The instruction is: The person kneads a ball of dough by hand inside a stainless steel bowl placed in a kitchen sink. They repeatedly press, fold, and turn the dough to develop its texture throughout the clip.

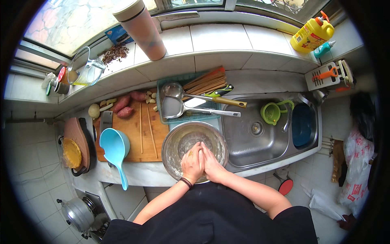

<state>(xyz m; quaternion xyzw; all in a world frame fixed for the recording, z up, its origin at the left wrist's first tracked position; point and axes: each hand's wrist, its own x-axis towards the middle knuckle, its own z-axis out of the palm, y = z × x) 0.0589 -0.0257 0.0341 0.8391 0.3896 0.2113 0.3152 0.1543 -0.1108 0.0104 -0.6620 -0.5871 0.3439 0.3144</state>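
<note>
Over a stainless steel mixing bowl, my left hand and my right hand are pressed together, fingers pointing away from me. Pale, floury residue coats the bowl's inner wall. A yellowish smear, perhaps dough, is on the back of my left hand near the fingers. Whether anything lies between the palms is hidden. Left of the bowl is a wooden cutting board, where a pair of chopsticks lies. A light blue ladle overlaps the board's front left part.
Behind the bowl, a teal basket holds chopsticks, a spatula and a metal ladle. Sweet potatoes, garlic and a cleaver are on the board. A steel sink with a green strainer lies right.
</note>
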